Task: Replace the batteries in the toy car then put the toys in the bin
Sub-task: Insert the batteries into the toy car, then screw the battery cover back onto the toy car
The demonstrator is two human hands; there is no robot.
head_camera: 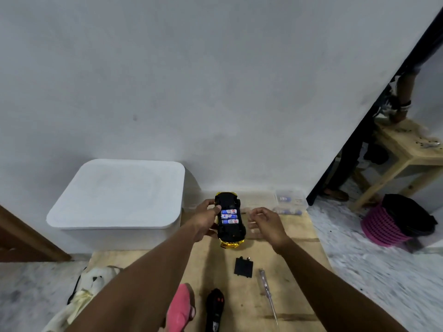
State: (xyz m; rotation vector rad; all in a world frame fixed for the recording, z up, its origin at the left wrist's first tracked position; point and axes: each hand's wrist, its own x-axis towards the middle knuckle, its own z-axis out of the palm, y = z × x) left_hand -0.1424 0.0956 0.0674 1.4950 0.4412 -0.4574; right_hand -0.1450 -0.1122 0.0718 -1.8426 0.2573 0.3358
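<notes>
The left hand [205,218] is gripping the upturned toy car [230,219] near the board's [287,248] far edge, exposing 3 batteries [229,216]; the right hand [266,222] is hovering half-curled, holding nothing.

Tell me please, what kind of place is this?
Probably a room in a home, with work done at a low wooden board by a plain wall. A white lidded bin, a plush toy and a pink basket suggest it.

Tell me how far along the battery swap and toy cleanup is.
Done: cover off beside the screwdriver; three batteries sit in the upturned car. In hand: left hand steadies the car, right hand hovers. Left: refit cover; bin is lidded, toys out.
</notes>
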